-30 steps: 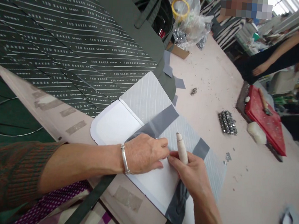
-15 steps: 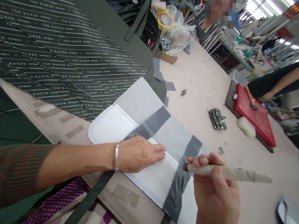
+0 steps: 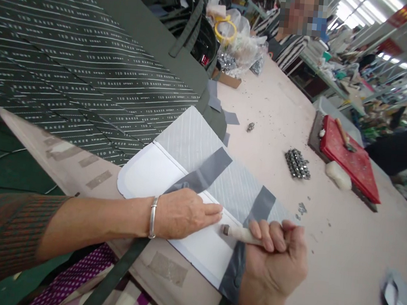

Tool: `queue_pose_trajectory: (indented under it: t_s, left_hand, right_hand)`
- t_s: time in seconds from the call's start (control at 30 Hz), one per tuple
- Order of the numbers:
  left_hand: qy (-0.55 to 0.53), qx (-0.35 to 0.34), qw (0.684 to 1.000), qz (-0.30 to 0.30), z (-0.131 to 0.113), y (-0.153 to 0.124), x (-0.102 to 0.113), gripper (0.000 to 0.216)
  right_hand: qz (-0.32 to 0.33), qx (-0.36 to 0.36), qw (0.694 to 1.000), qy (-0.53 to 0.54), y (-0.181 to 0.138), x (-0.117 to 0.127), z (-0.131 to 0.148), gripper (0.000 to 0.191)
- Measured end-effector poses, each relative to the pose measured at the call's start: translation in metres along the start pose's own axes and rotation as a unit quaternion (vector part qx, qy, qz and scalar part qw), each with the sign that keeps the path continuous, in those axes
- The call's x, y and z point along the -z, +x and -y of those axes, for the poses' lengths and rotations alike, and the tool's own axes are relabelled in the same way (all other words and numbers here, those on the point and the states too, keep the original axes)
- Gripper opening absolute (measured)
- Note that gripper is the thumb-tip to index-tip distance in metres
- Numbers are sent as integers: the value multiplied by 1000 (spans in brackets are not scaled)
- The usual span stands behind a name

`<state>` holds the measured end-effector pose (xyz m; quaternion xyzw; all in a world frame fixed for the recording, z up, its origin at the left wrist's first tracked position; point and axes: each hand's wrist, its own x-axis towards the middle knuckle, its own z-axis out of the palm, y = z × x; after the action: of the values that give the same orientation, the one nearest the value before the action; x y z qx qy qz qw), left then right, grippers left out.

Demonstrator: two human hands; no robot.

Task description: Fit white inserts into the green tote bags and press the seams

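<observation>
A white panel (image 3: 152, 169) with a pale striped section along its far half lies on the table's near edge. One dark grey strip (image 3: 211, 170) crosses it at the left and another grey strip (image 3: 261, 205) at the right, each with a dark strap below. My left hand (image 3: 184, 213) rests flat on the panel, fingers stretched out along the seam. Above the right strip, my right hand (image 3: 276, 254) is wrapped round a cream tape-wrapped tool (image 3: 241, 234). Its dark blunt end points left towards my left fingertips; the rest is hidden in the fist.
Dark printed fabric (image 3: 90, 66) spreads over the left side. A pile of metal studs (image 3: 297, 163) sits beyond the panel. Behind it are a red board (image 3: 349, 158) with a hammer (image 3: 345, 135) on top and a plastic bag (image 3: 239, 51). A person stands at the far side.
My right hand has shifted left and turned over, closing into a fist round the tool, whose dark end has moved left. My left hand barely moved. The co-worker's hand has left the red board.
</observation>
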<state>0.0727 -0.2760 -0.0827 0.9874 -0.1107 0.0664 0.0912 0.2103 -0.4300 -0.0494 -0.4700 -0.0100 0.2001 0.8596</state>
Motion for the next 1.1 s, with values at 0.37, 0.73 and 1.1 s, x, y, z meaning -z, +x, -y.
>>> queue_pose_trajectory:
  t_s: [0.37,0.73,1.1]
  left_hand:
    - [-9,3,1000,-25,2,-2,-2,31]
    - [-52,14,998,-18,2,-3,-1,30]
    - [-72,22,997,-21,3,0,-2,31]
  right_hand:
    - [-39,-5,995,91,23,21,-21,19]
    - [-32,24,996,83,26,21,-27,16]
    - [119,191,967,-119,-4,-40,-31,23]
